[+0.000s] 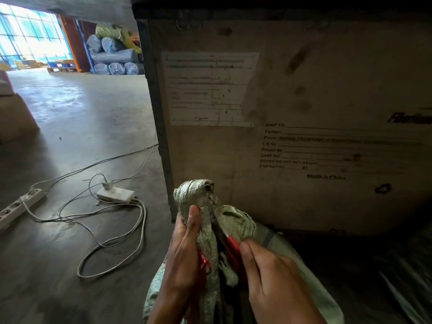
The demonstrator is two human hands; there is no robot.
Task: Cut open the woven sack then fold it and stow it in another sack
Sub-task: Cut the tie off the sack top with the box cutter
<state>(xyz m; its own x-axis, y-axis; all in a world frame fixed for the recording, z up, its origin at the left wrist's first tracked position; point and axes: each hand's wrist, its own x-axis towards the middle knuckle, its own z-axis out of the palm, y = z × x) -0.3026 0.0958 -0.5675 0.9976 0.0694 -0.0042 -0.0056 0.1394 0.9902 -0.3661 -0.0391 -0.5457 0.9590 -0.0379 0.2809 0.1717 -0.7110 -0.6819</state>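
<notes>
A dim warehouse with a smooth, glossy grey concrete floor [77, 118] stretches toward bright windows at far left. Filling the right half is a large, stained plywood shipping crate [304, 90] with a metal corner edge, a worn paper label [210, 88] and printed black lettering such as "SHIP TO" and "Made in China". In the far background, rounded wrapped bundles [114, 54] lie stacked in a rack. On the floor at left lie two white power strips [116, 194] and looping pale cables [112, 244].

At bottom centre, just in front of the crate, a person holds up the bunched neck of a pale green woven sack [210, 220], its plastic weave crinkled and frayed. The left hand [184, 251] is clamped around the gathered fabric, thumb pressed on top. The right hand [273, 277] has its fingers closed around something red [233, 247], pressed into the sack's folds; the tool itself is mostly hidden.
</notes>
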